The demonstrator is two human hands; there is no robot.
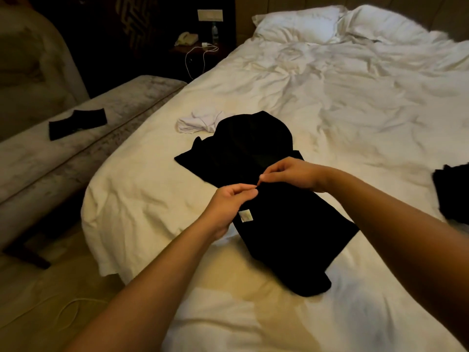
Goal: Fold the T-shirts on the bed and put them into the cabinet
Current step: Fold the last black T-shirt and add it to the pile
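White rumpled bed (330, 102): limp black cotton T-shirt (291, 224), left hand (228, 201) and right hand (289, 176) pinching its edge; best grabbed along hems.

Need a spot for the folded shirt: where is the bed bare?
Bare sheet lies right of the black T-shirt, up toward the pillows, and at the near edge. Crowded: the white garment behind it, dark clothes at far right.

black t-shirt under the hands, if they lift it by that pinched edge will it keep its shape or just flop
Probably flop: the black T-shirt lies limp and creased on the bed, following the sheet's bumps. It likely weighs little, since the left hand and right hand only pinch its edge with fingertips. The far end, already bunched, would likely drag and unfold.
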